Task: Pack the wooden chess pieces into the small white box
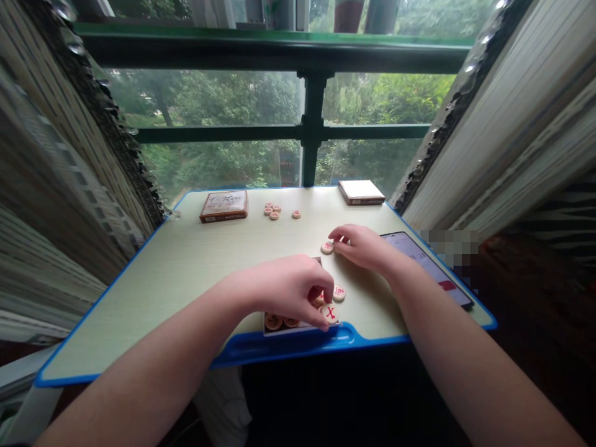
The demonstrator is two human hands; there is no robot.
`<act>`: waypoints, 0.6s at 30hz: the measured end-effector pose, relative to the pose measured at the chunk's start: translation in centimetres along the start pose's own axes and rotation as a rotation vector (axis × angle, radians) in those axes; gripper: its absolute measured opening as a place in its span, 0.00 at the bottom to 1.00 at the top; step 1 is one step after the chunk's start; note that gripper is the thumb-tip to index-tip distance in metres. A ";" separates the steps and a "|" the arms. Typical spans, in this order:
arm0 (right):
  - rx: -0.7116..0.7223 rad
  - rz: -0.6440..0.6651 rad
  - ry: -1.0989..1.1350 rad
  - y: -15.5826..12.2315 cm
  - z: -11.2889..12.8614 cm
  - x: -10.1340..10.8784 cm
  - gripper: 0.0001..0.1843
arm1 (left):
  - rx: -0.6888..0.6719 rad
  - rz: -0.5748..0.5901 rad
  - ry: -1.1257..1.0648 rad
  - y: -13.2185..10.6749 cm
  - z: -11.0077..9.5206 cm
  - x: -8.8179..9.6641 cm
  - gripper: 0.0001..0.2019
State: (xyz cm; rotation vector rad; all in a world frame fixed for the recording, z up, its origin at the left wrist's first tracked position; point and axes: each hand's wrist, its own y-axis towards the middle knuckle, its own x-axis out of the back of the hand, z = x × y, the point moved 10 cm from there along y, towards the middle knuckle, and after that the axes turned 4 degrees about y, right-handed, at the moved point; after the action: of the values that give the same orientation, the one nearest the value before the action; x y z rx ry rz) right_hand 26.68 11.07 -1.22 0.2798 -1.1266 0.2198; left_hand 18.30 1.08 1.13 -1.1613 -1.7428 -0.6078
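Observation:
My left hand (pixel 288 288) is curled over a small open box (pixel 279 324) of round wooden chess pieces near the table's front edge, fingertips pinching a piece with a red mark (pixel 329 312). Another piece (pixel 339 293) lies just to its right. My right hand (pixel 365 245) rests on the table with its fingers bent, the fingertips touching a single piece (pixel 327 247).
A pale table with a blue rim (pixel 139 273) stands against a window. At its far side lie a brown box (pixel 224 206), several loose pieces (pixel 274 211) and a white-topped box lid (pixel 361 191). A phone (pixel 433 267) lies at the right edge.

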 end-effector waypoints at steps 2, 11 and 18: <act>0.005 0.001 -0.004 0.0 0.1 0.0 0.12 | 0.005 0.007 -0.006 0.1 0.1 -0.1 0.13; -0.002 0.001 -0.014 -0.3 0.5 0.2 0.11 | 0.049 -0.001 0.022 0.1 0.8 -0.1 0.10; 0.000 0.006 -0.016 -0.2 0.5 0.2 0.11 | 0.036 0.022 -0.002 0.1 0.6 -0.1 0.11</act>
State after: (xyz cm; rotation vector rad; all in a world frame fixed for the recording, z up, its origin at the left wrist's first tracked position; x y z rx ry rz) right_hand 26.36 10.69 -0.85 0.2787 -1.1434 0.2238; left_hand 18.13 1.52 0.72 -1.1547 -1.7334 -0.5600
